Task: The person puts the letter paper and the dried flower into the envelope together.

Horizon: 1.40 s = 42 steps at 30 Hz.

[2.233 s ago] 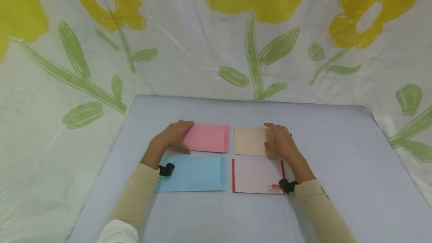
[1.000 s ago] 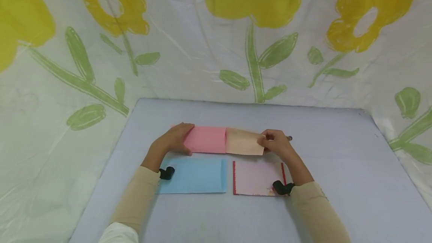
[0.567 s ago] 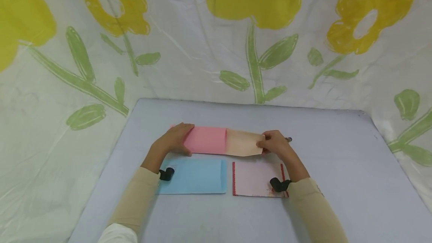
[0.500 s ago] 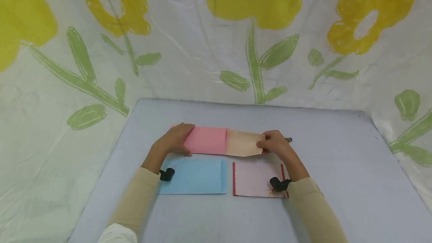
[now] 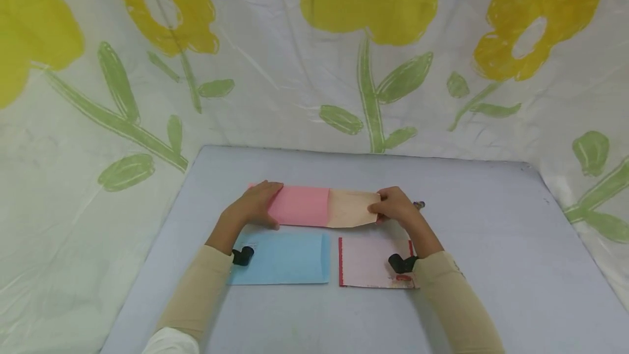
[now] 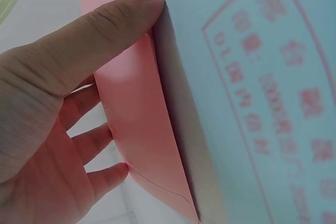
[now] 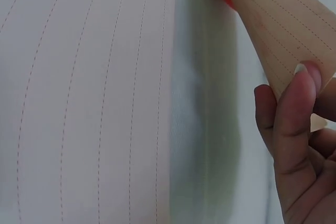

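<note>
Cream paper (image 5: 350, 208): likely light, bendy, easily creased; hold its right edge.
Pink envelope (image 5: 303, 205): far row, left; the paper's left end meets its mouth (depth inside unclear).
Left hand (image 5: 256, 204): spread across envelope.
Right hand (image 5: 397, 205): pinching paper's right edge.

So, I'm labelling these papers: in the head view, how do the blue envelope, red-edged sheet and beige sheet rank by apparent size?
Largest to smallest, by visible area:
1. blue envelope
2. red-edged sheet
3. beige sheet; its left end may be inside the pink envelope, so full size is unsure.
</note>
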{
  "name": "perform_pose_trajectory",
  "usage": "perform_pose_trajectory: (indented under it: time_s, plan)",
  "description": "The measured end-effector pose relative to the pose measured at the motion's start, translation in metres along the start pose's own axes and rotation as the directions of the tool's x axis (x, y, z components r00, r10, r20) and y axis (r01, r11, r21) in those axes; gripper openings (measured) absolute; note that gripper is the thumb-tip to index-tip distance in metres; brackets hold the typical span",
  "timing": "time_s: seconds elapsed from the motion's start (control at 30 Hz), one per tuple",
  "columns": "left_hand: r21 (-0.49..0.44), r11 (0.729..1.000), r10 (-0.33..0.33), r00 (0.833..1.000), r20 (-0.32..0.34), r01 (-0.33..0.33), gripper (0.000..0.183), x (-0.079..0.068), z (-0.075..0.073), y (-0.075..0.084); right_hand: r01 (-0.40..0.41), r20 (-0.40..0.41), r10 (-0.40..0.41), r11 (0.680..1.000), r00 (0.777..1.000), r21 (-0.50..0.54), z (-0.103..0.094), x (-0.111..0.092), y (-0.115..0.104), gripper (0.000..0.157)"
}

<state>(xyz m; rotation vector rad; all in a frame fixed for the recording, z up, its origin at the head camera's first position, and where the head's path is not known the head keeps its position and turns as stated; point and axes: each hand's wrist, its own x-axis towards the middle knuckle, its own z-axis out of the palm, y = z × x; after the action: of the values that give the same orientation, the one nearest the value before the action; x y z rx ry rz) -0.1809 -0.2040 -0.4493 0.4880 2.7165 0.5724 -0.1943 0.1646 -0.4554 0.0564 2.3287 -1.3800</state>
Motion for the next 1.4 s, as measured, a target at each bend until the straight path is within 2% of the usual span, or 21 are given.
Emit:
perform_pose_trajectory:
  time_s: [0.13, 0.37, 0.53, 0.77, 0.97, 1.17, 1.4]
  plan:
    - [-0.012, 1.0, -0.003, 1.0, 0.01, 0.003, 0.102, 0.0, 0.002, -0.001, 0.012, 0.003, -0.012, 1.0, 1.0, 0.0, 0.003, 0.002, 0.0, 0.032]
    - [-0.007, 1.0, 0.005, 1.0, 0.006, -0.005, 0.101, -0.001, 0.0, -0.001, 0.036, -0.057, -0.039, 0.998, 0.998, -0.061, 0.008, 0.005, 0.0, 0.049]
    - [-0.008, 1.0, 0.006, 1.0, 0.009, -0.006, 0.101, -0.002, -0.002, -0.001, 0.031, -0.098, -0.038, 0.997, 0.994, -0.066, 0.007, 0.003, -0.001, 0.05]
    - [-0.003, 1.0, 0.011, 1.0, 0.005, -0.011, 0.1, -0.002, -0.003, 0.001, 0.056, -0.189, -0.086, 0.986, 0.978, -0.16, 0.005, 0.001, 0.0, 0.051]
    - [-0.005, 1.0, 0.01, 1.0, 0.01, -0.01, 0.101, -0.001, -0.001, -0.001, 0.053, -0.236, -0.096, 0.982, 0.967, -0.179, 0.007, 0.001, 0.002, 0.05]
    - [-0.018, 1.0, -0.003, 1.0, 0.01, 0.003, 0.101, -0.001, 0.0, -0.002, 0.046, -0.23, -0.072, 0.992, 0.971, -0.119, 0.012, 0.001, 0.004, 0.04]
    - [-0.028, 1.0, 0.0, 1.0, 0.01, 0.001, 0.1, -0.002, 0.001, -0.003, 0.06, -0.211, -0.064, 0.998, 0.975, -0.028, 0.017, 0.002, 0.007, 0.036]
